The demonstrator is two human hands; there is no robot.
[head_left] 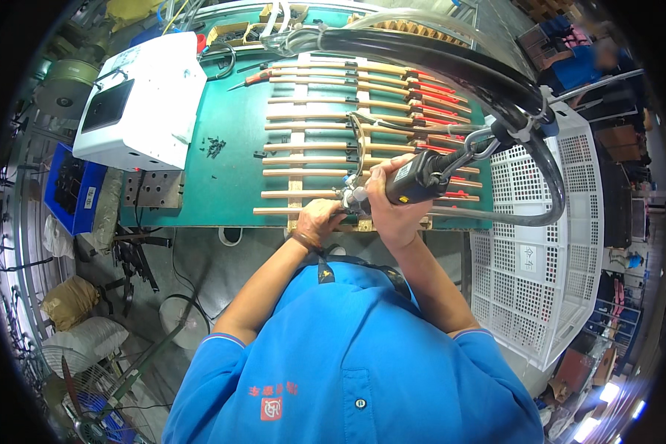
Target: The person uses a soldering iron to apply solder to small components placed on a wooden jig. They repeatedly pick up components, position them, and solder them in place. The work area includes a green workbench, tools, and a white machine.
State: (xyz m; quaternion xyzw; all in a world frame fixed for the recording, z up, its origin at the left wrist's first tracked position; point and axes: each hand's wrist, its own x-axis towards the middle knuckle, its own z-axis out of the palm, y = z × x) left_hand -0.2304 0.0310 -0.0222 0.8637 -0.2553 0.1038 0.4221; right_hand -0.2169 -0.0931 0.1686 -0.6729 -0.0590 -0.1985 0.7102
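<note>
My right hand (394,207) is wrapped round a black hand-held power tool (416,177), which hangs from a metal carabiner (481,144). The tool's silver head (354,195) points left, over the nearest of several tan rods (274,212). These rods lie side by side across pale wooden strips, with small black clips along them and red parts (440,111) towards their right ends. My left hand (320,220) is closed by the tool's head at the table's front edge, and its fingertips are partly hidden. What they pinch is too small to make out.
On the green table (229,163) stand a white machine (148,103), a heap of small black pieces (216,147) and an orange-handled screwdriver (255,78). Thick black hoses (422,50) arch overhead. A white perforated crate (540,244) is at right, a blue bin (74,189) at left.
</note>
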